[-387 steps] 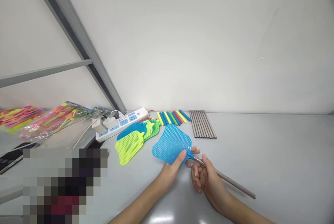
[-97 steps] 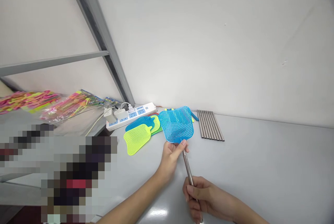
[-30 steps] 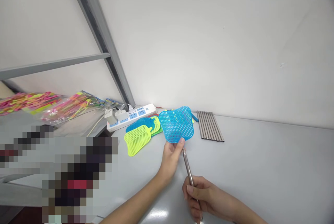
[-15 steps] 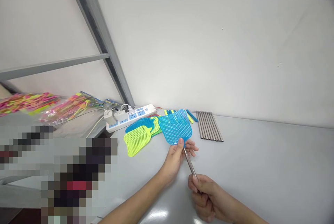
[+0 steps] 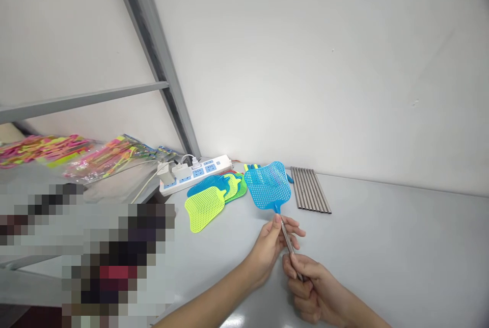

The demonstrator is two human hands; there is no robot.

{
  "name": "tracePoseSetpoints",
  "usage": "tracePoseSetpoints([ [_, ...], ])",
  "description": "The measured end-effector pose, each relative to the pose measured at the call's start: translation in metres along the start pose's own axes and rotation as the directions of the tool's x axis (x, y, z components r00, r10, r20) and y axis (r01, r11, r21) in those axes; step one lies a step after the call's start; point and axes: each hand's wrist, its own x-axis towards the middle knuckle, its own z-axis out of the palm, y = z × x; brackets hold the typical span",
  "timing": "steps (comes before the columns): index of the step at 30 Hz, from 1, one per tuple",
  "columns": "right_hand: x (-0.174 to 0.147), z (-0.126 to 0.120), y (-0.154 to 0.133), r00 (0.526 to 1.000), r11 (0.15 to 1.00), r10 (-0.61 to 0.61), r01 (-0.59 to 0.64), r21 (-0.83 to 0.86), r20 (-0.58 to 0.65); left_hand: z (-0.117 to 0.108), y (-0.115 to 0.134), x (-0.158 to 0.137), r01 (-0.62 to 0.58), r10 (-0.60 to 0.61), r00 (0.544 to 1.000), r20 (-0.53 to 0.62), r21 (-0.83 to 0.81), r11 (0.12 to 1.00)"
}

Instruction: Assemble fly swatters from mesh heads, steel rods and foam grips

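A blue perforated fly swatter head (image 5: 268,186) stands raised above the table on a thin metal tube (image 5: 288,237). My left hand (image 5: 267,242) pinches the top of the tube just below the blue neck, thumb on top and the other fingers loosely spread behind. Lower down, my right hand (image 5: 308,283) is wrapped round the tube, whose bottom end is hidden in the fist. Left of the blue head lie a yellow-green swatter head (image 5: 205,209) and more heads in blue, yellow and green.
A row of metal tubes (image 5: 311,190) lies on the grey table (image 5: 382,251) at the right. A white power strip (image 5: 195,175) with plugs stands behind the heads. Bagged colourful items (image 5: 103,157) lie far left. Partly hidden blue and yellow sticks lie by the wall.
My left hand has slid down from the swatter head's base onto the tube, closer to my right hand. The neck now shows. The view has shifted slightly.
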Motion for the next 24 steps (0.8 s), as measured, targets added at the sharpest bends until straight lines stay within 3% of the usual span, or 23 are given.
tracePoseSetpoints([
  [6, 0.002, 0.008, -0.006, 1.000, 0.995, -0.029, 0.030, -0.097, 0.011, -0.001, 0.002, 0.001, -0.027, 0.034, 0.997, -0.071, 0.091, 0.995],
  [13, 0.001, 0.014, -0.019, 0.968, 0.961, -0.226, 0.202, -0.190, -0.111, -0.009, 0.013, 0.005, -0.169, 0.188, 0.968, -0.166, 0.123, 0.978],
  [15, 0.000, 0.012, -0.027, 0.928, 0.921, -0.327, 0.271, -0.280, -0.178, -0.012, 0.017, 0.007, -0.227, 0.248, 0.953, -0.174, 0.133, 0.965],
  [18, 0.000, 0.007, -0.046, 0.818, 0.830, -0.489, 0.331, -0.448, -0.303, -0.016, 0.020, 0.009, -0.246, 0.269, 0.946, -0.182, 0.142, 0.959],
  [22, 0.009, -0.002, -0.083, 0.666, 0.766, -0.614, 0.373, -0.523, -0.424, -0.016, 0.020, 0.009, -0.218, 0.241, 0.952, -0.189, 0.133, 0.967],
  [24, 0.020, -0.010, -0.103, 0.640, 0.757, -0.636, 0.407, -0.512, -0.431, -0.015, 0.020, 0.008, -0.207, 0.230, 0.957, -0.175, 0.140, 0.968],
])
